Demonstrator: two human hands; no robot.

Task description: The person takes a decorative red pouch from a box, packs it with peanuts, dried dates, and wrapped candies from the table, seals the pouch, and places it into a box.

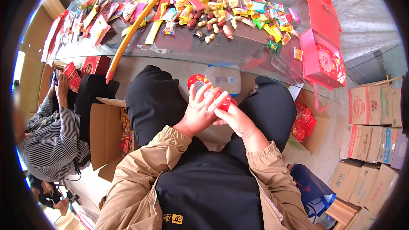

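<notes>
Beyond the shirt, a red packet is kept between the left hand and right hand — close together, presumably for steadiness — though how each is clamped cannot be told.

Over on the right I saw cartons stacked in rows, with a dark blue bag near them. A yellow pole slanted across the glass counter. Off to the left was a person in a striped top.
</notes>
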